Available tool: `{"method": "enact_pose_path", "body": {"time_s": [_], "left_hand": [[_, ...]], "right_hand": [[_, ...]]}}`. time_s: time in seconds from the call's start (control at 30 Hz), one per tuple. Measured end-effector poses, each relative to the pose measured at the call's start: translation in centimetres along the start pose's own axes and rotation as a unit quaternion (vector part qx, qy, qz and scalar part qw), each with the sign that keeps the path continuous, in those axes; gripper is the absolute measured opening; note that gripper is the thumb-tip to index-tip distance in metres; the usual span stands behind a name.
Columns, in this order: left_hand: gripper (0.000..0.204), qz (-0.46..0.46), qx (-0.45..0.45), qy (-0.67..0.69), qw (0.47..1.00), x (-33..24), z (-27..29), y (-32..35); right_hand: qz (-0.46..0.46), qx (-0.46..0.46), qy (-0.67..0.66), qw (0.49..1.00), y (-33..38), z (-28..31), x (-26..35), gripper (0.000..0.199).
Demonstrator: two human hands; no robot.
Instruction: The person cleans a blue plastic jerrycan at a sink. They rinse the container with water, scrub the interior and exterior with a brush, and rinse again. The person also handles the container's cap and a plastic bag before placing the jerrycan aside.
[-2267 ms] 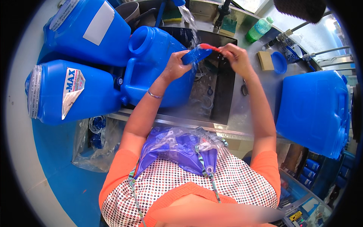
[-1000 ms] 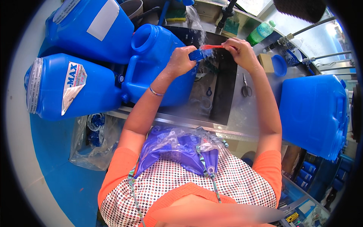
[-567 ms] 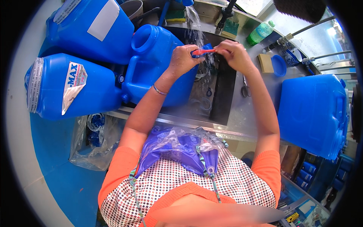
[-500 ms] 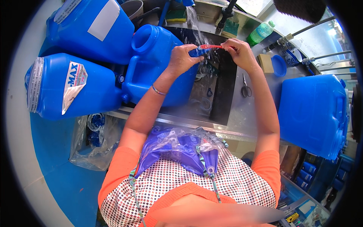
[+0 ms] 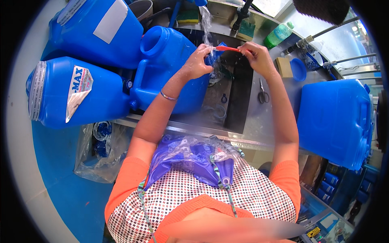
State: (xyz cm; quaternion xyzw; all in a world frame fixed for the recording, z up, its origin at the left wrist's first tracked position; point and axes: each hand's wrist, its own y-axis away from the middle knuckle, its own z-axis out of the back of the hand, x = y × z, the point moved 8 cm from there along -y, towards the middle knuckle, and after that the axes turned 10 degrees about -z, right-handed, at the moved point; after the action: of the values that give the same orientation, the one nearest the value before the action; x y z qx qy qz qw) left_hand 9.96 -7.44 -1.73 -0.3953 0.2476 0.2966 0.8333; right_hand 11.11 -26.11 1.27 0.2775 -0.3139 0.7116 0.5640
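Over the sink (image 5: 237, 97), my left hand (image 5: 197, 62) grips a small blue plastic piece (image 5: 210, 59), perhaps a cap, partly hidden by the fingers and splashing water. My right hand (image 5: 256, 56) pinches one end of a slim red toothbrush-like brush (image 5: 227, 48). The brush's other end reaches the blue piece, and its bristles cannot be made out. A stream of water (image 5: 206, 24) falls from a blue spout (image 5: 200, 2) onto the left fingers and the piece. Left of the sink's middle, an uncapped blue jerrycan (image 5: 170, 81) leans beneath my left forearm.
Two more blue jerrycans (image 5: 97, 97) stand at the left, another blue container (image 5: 334, 121) at the right. Black-handled scissors (image 5: 263, 96), a tan block (image 5: 284, 67), a blue lid (image 5: 299, 70) and a green bottle (image 5: 278, 35) rest on the steel counter. Tubing (image 5: 219, 111) lies in the sink.
My left hand has shifted slightly left and its grip on the blue piece has turned. The red brush has tilted a little, and the water now splashes less widely.
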Motion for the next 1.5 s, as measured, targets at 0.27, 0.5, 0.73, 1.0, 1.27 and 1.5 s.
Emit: {"method": "enact_pose_path", "body": {"time_s": [0.27,0.5,0.73,1.0,1.27,1.5], "left_hand": [[0.056,0.198,-0.032,0.417,0.886,2.4,-1.8,1.2],[0.018,0.254,-0.232,0.679,0.648,4.4,-1.2,1.3],[0.019,0.341,-0.298,0.678,0.579,6.5,-2.7,3.7],[0.029,0.34,-0.383,0.679,0.526,6.9,-2.6,3.9],[0.019,0.32,-0.384,0.754,0.427,8.3,-2.9,5.1],[0.016,0.321,-0.277,0.808,0.41,8.8,-4.4,6.3]], "right_hand": [[0.135,-0.005,0.048,0.99,0.8,-0.4,2.4,0.003],[0.118,-0.144,0.099,0.977,2.2,-0.9,2.4,0.007],[0.042,-0.117,-0.023,0.992,4.9,-5.7,1.0,0.008],[0.035,-0.159,0.021,0.986,4.9,-5.7,1.1,0.007],[0.024,-0.19,-0.087,0.978,4.8,-4.8,0.5,0.005],[-0.007,-0.179,-0.158,0.971,4.3,-4.4,-1.1,0.004]]}}
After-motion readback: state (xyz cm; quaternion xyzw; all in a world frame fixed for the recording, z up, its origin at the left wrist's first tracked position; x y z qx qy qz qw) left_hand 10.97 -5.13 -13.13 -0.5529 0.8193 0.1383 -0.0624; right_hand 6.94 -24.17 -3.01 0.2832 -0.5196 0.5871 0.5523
